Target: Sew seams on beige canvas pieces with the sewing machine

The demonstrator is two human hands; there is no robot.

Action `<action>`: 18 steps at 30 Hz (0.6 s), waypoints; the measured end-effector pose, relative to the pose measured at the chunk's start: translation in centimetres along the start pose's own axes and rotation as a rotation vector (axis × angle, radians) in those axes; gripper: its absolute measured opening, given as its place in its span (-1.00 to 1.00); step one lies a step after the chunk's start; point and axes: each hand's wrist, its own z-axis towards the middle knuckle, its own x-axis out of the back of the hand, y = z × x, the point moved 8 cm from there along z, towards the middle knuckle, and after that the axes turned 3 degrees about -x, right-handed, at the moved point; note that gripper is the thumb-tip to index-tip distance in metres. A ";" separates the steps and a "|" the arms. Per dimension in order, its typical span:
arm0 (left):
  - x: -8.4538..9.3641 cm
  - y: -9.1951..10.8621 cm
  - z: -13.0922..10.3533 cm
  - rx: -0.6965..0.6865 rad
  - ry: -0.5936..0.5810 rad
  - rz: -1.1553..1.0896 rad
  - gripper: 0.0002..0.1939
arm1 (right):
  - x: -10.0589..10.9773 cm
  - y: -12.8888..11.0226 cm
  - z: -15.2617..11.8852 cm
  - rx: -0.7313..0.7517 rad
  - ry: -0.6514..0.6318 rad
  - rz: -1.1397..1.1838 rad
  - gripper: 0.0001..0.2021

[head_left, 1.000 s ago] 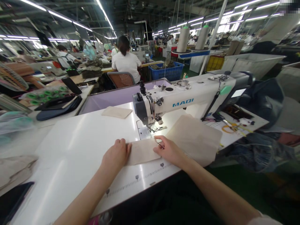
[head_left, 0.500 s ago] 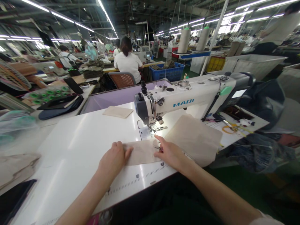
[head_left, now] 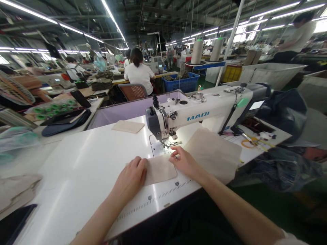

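A small beige fabric piece (head_left: 160, 170) with rounded corners lies on the white sewing table in front of the sewing machine (head_left: 178, 115). My left hand (head_left: 136, 173) is closed over its left end, fingers bent and close together. At the upper right corner is my right hand (head_left: 182, 161), its thumb and fingers pinched together. A sliver of a small dark metal tool, which looks like thread snips (head_left: 176, 157), shows between those fingers; the rest is hidden. The presser foot (head_left: 167, 144) stands just beyond the fabric.
A larger beige fabric panel (head_left: 214, 153) lies to the right, under the machine arm. Another small beige piece (head_left: 128, 126) is at the back left. Scissors with orange handles (head_left: 249, 141) lie on the right. A person in white (head_left: 139, 75) sits ahead.
The fabric piece has turned slightly and shifted right and towards me. My left hand has moved right with it. My right hand's raised index finger has curled in.
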 end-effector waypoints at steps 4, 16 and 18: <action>-1.2 0.3 -0.2 -0.116 0.072 -0.079 -0.70 | -0.7 -0.5 0.3 -0.028 -0.115 0.014 -0.48; -1.8 -0.8 -0.3 -0.100 0.042 -0.136 -0.48 | -1.0 -0.9 -1.7 0.029 -0.215 -0.257 -0.20; -1.9 -0.9 -0.3 -0.098 0.030 -0.133 -0.47 | -0.8 -1.2 -1.9 0.028 -0.208 -0.291 -0.20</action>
